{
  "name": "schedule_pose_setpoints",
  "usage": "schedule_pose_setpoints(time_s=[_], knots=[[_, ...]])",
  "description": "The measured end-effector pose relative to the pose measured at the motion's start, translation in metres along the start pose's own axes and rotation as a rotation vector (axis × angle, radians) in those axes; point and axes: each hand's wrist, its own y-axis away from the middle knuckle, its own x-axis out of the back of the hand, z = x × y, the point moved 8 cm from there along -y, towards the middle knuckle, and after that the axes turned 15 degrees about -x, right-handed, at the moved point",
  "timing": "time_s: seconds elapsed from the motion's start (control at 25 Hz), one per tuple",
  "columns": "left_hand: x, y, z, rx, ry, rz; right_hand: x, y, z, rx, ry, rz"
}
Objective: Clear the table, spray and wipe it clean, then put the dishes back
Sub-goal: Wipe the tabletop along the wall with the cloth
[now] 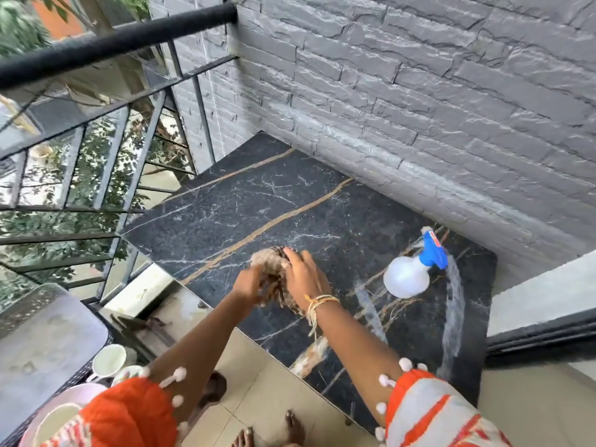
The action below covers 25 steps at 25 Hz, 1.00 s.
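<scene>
On the dark marble table point(290, 201), near its front-left edge, both hands meet over a bunched brown cloth point(269, 258) — the left hand point(250, 285) gripping its near side, the right hand point(301, 279) laid over the top with fingers curved round it. Motion blur softens the left fingers, so how tightly they close I cannot tell for sure. The spray bottle point(411, 272) stands on the table to the right of the cloth, well apart from it, blue head tilted toward the grey brick wall point(419, 91); the right hand is the nearer one to it. Wet streaks show on the table around and in front of the bottle. Most of the unwiped surface lies beyond the cloth, toward the wall and the railing point(113, 43) — so the wiping, as I judge it, must run away from the person. Cups and a plate point(109, 361) wait on a chair left of the table, not yet returned.
</scene>
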Motion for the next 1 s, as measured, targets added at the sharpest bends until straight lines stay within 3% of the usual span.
schedule_pose_setpoints(time_s=[0.08, 0.12, 0.2, 0.32, 0.44, 0.52, 0.68, 0.88, 1.0], knots=[[0.041, -0.015, 0.002, -0.215, -0.531, 0.062, -0.019, -0.02, 0.004, -0.013, 0.185, -0.068], [0.056, -0.017, -0.002, -0.233, -0.71, 0.055, -0.032, -0.027, 0.007, -0.005, 0.337, -0.099], [0.079, -0.018, -0.009, -0.241, -0.963, 0.038, -0.056, -0.031, 0.009, 0.071, 0.48, -0.147], [0.102, -0.023, -0.012, -0.301, -1.251, 0.078, -0.08, -0.03, 0.002, 0.263, 0.453, -0.153], [0.129, -0.032, -0.028, -0.235, -1.34, 0.173, -0.087, -0.05, 0.008, 0.303, 0.441, -0.098], [0.14, -0.031, -0.044, -0.207, -1.308, 0.201, -0.086, -0.068, 0.013, 0.233, 0.425, -0.046], [0.156, -0.029, -0.054, -0.291, -1.303, 0.193, -0.105, -0.076, -0.019, 0.128, 0.366, -0.036], [0.168, -0.014, -0.064, -0.214, -1.317, 0.254, -0.165, 0.005, -0.086, 0.622, 0.442, -0.255], [0.169, -0.014, -0.06, -0.242, -1.376, 0.235, -0.148, -0.034, -0.081, 0.628, 0.466, -0.21]])
